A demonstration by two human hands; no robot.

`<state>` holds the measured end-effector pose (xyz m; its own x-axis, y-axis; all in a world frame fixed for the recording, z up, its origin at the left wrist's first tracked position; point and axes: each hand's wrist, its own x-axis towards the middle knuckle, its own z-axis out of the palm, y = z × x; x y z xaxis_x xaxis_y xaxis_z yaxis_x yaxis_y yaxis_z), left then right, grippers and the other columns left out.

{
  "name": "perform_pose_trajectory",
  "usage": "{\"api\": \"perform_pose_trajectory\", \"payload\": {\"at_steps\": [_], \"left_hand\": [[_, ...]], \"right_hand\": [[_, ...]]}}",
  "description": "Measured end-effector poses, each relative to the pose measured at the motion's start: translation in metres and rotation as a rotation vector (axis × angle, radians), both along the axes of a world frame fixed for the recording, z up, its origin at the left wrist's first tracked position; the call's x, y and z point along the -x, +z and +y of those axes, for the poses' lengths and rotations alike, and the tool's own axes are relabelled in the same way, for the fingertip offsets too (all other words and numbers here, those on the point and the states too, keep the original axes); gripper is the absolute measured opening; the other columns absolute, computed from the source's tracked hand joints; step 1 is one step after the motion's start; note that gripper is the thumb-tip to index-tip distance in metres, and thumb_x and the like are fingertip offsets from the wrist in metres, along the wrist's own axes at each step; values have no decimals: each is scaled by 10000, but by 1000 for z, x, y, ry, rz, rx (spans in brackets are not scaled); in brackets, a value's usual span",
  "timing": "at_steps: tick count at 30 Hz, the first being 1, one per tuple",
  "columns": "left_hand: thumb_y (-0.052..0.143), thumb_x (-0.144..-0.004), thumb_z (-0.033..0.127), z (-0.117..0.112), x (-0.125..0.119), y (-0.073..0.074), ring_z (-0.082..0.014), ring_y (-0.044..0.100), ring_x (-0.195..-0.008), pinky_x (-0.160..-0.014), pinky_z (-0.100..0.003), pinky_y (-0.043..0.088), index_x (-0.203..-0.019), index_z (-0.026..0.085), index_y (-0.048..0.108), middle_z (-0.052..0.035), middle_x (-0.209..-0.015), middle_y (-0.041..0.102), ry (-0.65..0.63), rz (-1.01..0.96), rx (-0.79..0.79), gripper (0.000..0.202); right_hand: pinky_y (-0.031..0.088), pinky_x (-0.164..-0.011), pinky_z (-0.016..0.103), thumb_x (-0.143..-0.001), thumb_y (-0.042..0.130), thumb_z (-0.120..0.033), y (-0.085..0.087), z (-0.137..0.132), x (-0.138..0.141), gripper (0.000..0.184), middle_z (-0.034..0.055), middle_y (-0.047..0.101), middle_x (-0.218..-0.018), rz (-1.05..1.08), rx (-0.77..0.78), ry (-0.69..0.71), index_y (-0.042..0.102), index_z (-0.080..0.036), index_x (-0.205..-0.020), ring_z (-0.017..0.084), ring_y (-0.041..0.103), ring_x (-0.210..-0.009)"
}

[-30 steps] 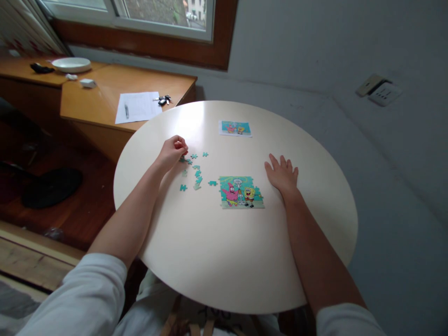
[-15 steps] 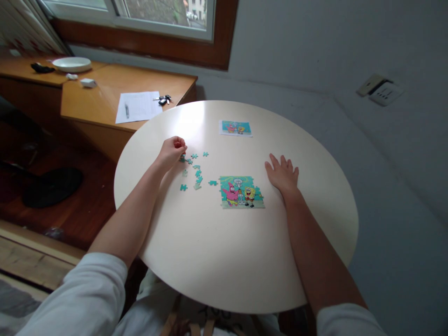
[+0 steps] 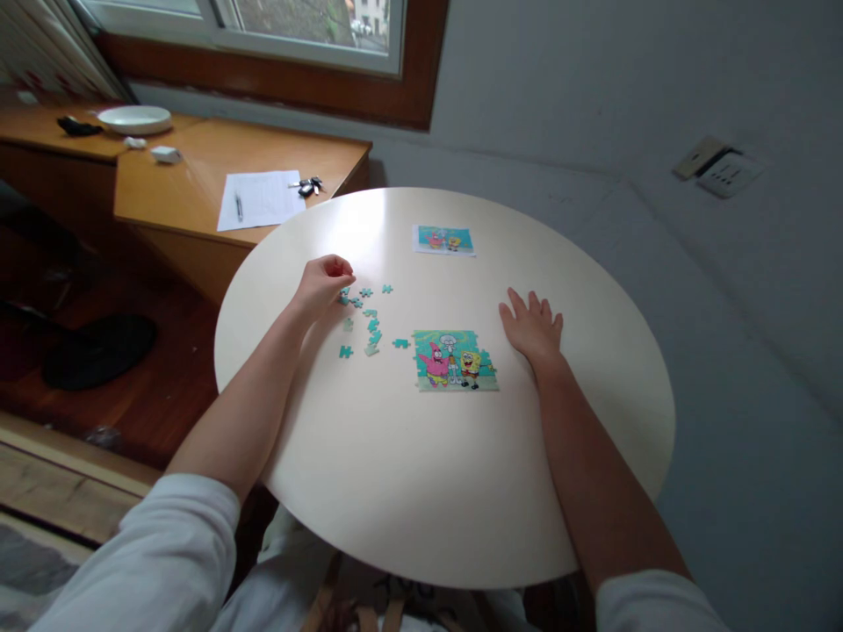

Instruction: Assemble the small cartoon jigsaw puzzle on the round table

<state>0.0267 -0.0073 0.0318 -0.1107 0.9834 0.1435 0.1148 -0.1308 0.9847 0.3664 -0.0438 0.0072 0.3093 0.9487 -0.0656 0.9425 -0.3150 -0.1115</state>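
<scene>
Several left fingers [image 3: 340, 266] curled beside loose puzzle pieces [image 3: 373, 326].

A window [image 3: 303, 22] set in a brown wooden frame [image 3: 418, 75] shows daylight, which glares off the far side of a round, pale table [image 3: 421, 491]. The grey-white wall [image 3: 566, 79] is dim towards the right, where a socket plate [image 3: 730, 174] is mounted. A light curtain [image 3: 56, 44] hangs at far left, by an orange-brown desk [image 3: 190, 189]. Below, a round black base [image 3: 98, 353] stands on the reddish-brown floor [image 3: 154, 430].
</scene>
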Motion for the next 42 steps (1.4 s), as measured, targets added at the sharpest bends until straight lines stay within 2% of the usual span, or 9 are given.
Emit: {"api": "perform_pose_trajectory", "payload": {"at_steps": [3, 8, 16, 26, 35, 42], "left_hand": [[674, -499, 175, -1, -2, 3, -80, 462, -522, -472, -196, 308, -617, 135, 575, 13, -559, 541, 9, 0, 12, 159], [650, -537, 181, -2, -3, 3, -70, 415, -481, -437, -191, 267, -654, 138, 584, 19, -549, 519, 38, 4, 75, 141], [617, -579, 157, 4, 1, -3, -67, 410, -484, -436, -187, 265, -697, 124, 619, 21, -554, 502, 48, 23, 44, 123], [633, -523, 163, 2, -1, 0, -69, 419, -504, -460, -195, 283, -652, 121, 612, 20, -550, 516, 44, 11, 42, 137], [598, -494, 150, 2, 0, -1, -72, 423, -505, -439, -191, 270, -645, 132, 593, 23, -565, 511, 43, 31, 33, 152], [615, -482, 130, 2, 0, -2, -76, 454, -519, -450, -187, 291, -642, 143, 565, 29, -573, 521, 29, 25, 15, 169]], "right_hand": [[134, -1126, 577, -936, 146, -538, 1, -1, 1, 605, 70, 199, -1574, 17, -7, -2, 252, -308, -1485, 308, 161, -1437], [120, -1135, 560, -936, 152, -539, 1, -1, 1, 602, 62, 187, -1578, 25, -5, -6, 248, -313, -1486, 305, 151, -1440], [126, -1129, 575, -932, 153, -544, -3, 1, -1, 603, 65, 213, -1570, 26, -35, 3, 271, -316, -1477, 311, 165, -1435], [124, -1136, 556, -935, 160, -535, 0, -1, 1, 602, 66, 198, -1575, 22, -13, -4, 260, -307, -1483, 303, 160, -1438], [131, -1119, 594, -930, 182, -537, -4, 0, -2, 593, 79, 230, -1564, 38, -60, 3, 292, -317, -1469, 317, 184, -1430], [115, -1132, 572, -931, 171, -535, 1, -1, 1, 601, 69, 204, -1573, 44, -21, -6, 270, -309, -1479, 307, 159, -1438]]}}
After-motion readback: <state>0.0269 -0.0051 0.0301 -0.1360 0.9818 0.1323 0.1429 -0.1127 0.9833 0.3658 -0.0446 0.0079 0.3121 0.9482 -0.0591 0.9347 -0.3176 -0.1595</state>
